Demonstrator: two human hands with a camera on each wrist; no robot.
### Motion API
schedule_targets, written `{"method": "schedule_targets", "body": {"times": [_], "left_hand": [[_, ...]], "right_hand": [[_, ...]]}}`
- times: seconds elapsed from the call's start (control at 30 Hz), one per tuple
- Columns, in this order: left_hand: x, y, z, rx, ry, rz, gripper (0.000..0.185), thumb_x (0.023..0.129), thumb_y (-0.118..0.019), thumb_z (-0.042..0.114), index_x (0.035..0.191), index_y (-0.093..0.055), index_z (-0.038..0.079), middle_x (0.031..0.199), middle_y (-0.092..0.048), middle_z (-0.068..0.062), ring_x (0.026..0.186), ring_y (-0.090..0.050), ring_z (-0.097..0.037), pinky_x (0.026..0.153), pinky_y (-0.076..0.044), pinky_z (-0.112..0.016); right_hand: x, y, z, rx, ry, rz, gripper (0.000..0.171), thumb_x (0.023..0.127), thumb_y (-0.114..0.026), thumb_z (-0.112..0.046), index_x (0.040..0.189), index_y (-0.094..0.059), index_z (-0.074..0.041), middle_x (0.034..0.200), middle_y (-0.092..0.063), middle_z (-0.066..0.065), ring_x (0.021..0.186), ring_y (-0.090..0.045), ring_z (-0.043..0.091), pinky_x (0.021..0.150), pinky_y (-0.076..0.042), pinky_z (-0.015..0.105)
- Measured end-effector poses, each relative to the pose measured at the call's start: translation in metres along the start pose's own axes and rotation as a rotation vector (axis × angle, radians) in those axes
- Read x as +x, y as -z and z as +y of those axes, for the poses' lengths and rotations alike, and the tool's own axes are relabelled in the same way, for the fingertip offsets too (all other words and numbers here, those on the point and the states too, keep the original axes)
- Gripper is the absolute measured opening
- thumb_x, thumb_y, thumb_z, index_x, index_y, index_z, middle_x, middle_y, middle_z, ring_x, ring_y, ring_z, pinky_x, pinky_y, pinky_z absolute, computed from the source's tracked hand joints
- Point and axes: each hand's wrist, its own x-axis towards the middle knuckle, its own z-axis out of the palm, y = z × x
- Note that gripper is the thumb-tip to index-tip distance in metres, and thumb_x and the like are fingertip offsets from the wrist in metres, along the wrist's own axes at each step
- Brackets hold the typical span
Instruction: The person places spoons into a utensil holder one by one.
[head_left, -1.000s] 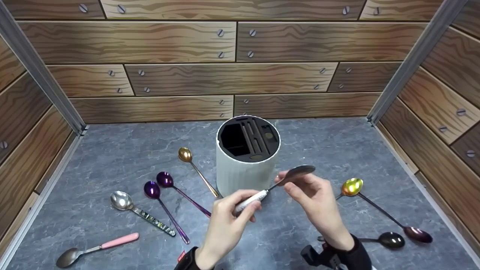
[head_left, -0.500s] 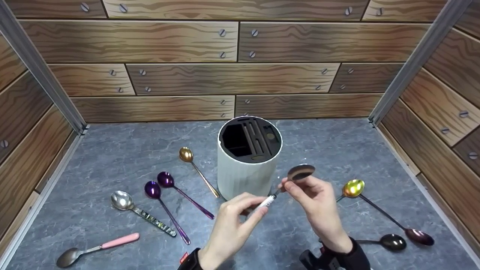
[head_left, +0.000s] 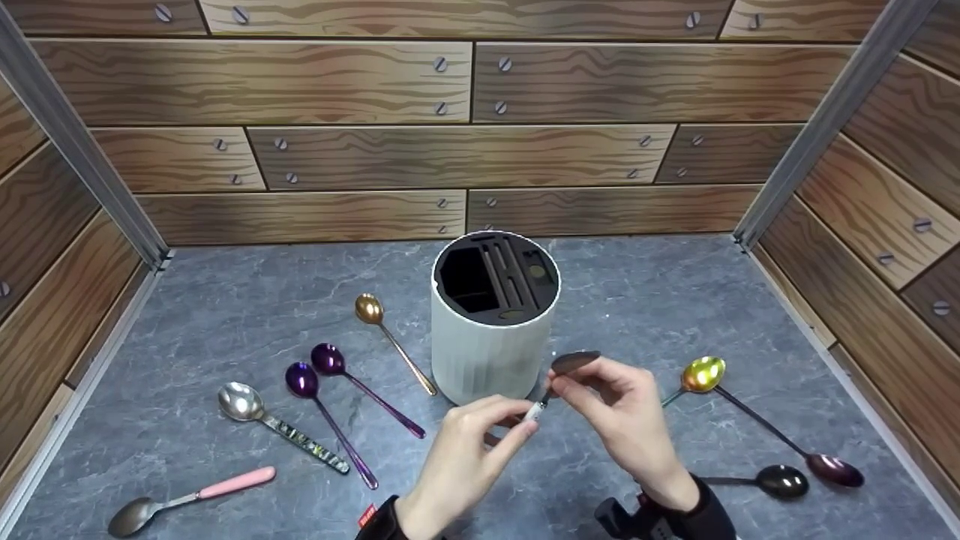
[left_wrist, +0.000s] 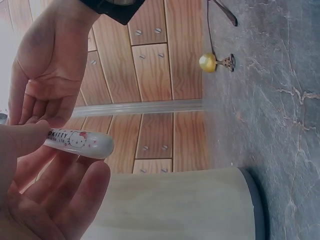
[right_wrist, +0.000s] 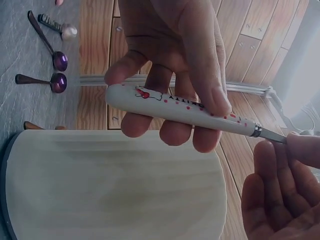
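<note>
Both hands hold a spoon (head_left: 576, 362) with a dark metal bowl and a white printed handle (right_wrist: 170, 107) in front of the holder. My left hand (head_left: 466, 457) holds the handle between thumb and fingers. At the metal neck, close to the bowl, my right hand (head_left: 630, 424) pinches it with thumb and fingertips. In the left wrist view the rounded end of the handle (left_wrist: 90, 145) shows a cartoon cat and lettering. Just behind the hands stands a white ribbed utensil holder (head_left: 487, 360) with a black slotted top.
Left of the holder lie a gold spoon (head_left: 369, 309), two purple spoons (head_left: 302, 380) (head_left: 328, 360), a silver spoon (head_left: 241, 402) and a pink-handled spoon (head_left: 236, 482). On the right are a yellow-green spoon (head_left: 703, 373), a dark purple one (head_left: 834, 470) and a black one (head_left: 782, 481). Wood-patterned walls (head_left: 360, 82) enclose the table.
My right hand, first loosely spread beside the bowl, has closed its fingertips on the neck. The spoon has turned, its bowl shifting left and lower. The other spoons lie as before.
</note>
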Motion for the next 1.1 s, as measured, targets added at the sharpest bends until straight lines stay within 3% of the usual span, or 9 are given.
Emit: {"method": "schedule_targets", "body": {"times": [0.1,0.17,0.3,0.4,0.47,0.57,0.73,0.93,1.1], "left_hand": [[0.0,0.001,-0.001,-0.003,0.001,0.012,0.02,0.101,-0.071,0.026,0.115,-0.079,0.014,0.102,-0.081,-0.001,0.092,-0.075,-0.005,0.072,-0.061,-0.014],[0.0,0.002,-0.001,-0.004,-0.012,0.058,0.023,0.1,-0.071,0.025,0.119,-0.077,0.012,0.107,-0.081,-0.003,0.094,-0.076,-0.009,0.073,-0.062,-0.016],[0.004,0.01,-0.004,0.016,-0.084,0.253,0.023,0.099,-0.071,0.012,0.12,-0.075,0.006,0.113,-0.08,-0.009,0.095,-0.076,-0.017,0.072,-0.063,-0.021],[0.011,0.022,-0.01,0.045,-0.105,0.424,0.021,0.097,-0.069,0.002,0.117,-0.075,0.004,0.111,-0.08,-0.012,0.095,-0.074,-0.014,0.072,-0.062,-0.023],[0.016,0.03,-0.015,0.047,-0.066,0.512,0.02,0.098,-0.066,0.0,0.117,-0.074,0.002,0.112,-0.08,-0.014,0.097,-0.073,-0.009,0.075,-0.061,-0.023],[0.023,0.039,-0.023,-0.01,0.068,0.596,0.023,0.102,-0.062,0.005,0.123,-0.071,0.003,0.12,-0.077,-0.015,0.106,-0.069,-0.007,0.084,-0.06,-0.021],[0.039,0.048,-0.031,-0.164,0.25,0.628,0.034,0.108,-0.056,0.013,0.14,-0.061,0.003,0.139,-0.069,-0.014,0.127,-0.064,-0.021,0.103,-0.057,-0.027],[0.066,0.05,-0.036,-0.182,0.263,0.608,0.039,0.109,-0.054,0.017,0.145,-0.057,0.003,0.148,-0.063,-0.017,0.137,-0.059,-0.032,0.116,-0.052,-0.05],[0.09,0.047,-0.041,-0.137,0.258,0.591,0.04,0.111,-0.049,0.021,0.147,-0.057,0.004,0.15,-0.063,-0.016,0.14,-0.059,-0.033,0.12,-0.047,-0.049]], "right_hand": [[0.001,0.001,0.0,0.014,0.021,0.009,0.014,0.092,-0.066,0.015,0.101,-0.074,0.008,0.095,-0.08,0.002,0.087,-0.077,0.009,0.08,-0.064,0.023],[0.002,0.004,-0.001,0.037,0.039,0.021,0.015,0.092,-0.065,0.017,0.101,-0.074,0.009,0.096,-0.08,0.003,0.087,-0.077,0.009,0.079,-0.064,0.023],[0.005,0.011,-0.005,0.079,0.07,0.068,0.019,0.091,-0.062,0.021,0.1,-0.074,0.009,0.096,-0.081,0.003,0.088,-0.078,0.01,0.081,-0.064,0.023],[0.006,0.015,-0.009,0.082,0.077,0.091,0.019,0.091,-0.061,0.022,0.099,-0.073,0.01,0.096,-0.081,0.003,0.088,-0.079,0.011,0.083,-0.065,0.023],[0.006,0.016,-0.01,0.079,0.071,0.103,0.018,0.092,-0.062,0.021,0.099,-0.073,0.009,0.095,-0.081,0.003,0.088,-0.079,0.012,0.083,-0.065,0.024],[0.005,0.017,-0.011,0.079,0.076,0.114,0.02,0.092,-0.061,0.021,0.1,-0.074,0.008,0.095,-0.081,0.002,0.089,-0.079,0.012,0.084,-0.065,0.023],[0.005,0.016,-0.009,0.074,0.078,0.118,0.022,0.092,-0.061,0.021,0.101,-0.075,0.006,0.096,-0.082,0.0,0.089,-0.079,0.009,0.084,-0.065,0.022],[0.005,0.017,-0.009,0.06,0.081,0.122,0.02,0.092,-0.062,0.02,0.1,-0.074,0.007,0.096,-0.082,0.0,0.089,-0.079,0.009,0.084,-0.065,0.023],[0.004,0.017,-0.008,0.05,0.077,0.124,0.017,0.092,-0.063,0.019,0.1,-0.074,0.009,0.095,-0.081,0.0,0.088,-0.078,0.01,0.083,-0.065,0.023]]}}
